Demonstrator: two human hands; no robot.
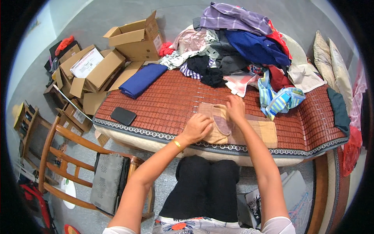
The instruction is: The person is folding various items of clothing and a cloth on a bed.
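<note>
A thin beige and mauve checked garment (263, 131) lies partly folded near the front edge of a daybed covered with a brown tile mat (172, 99). At the garment's left part, my left hand (197, 127) has its fingers curled on the cloth; a gold-coloured bracelet is on that wrist. My right hand (235, 108) rests at the upper edge of the same garment, fingers bent, and its grip is partly hidden. Between both hands, a curved edge of the cloth shows.
Behind, clothes are heaped, with a purple checked cloth (236, 19) on top. A folded blue cloth (143, 80) and a black phone-like object (123, 116) lie left. Blue striped fabric (282, 101) is at right. Cardboard boxes (128, 41) and a wooden chair (73, 140) stand left.
</note>
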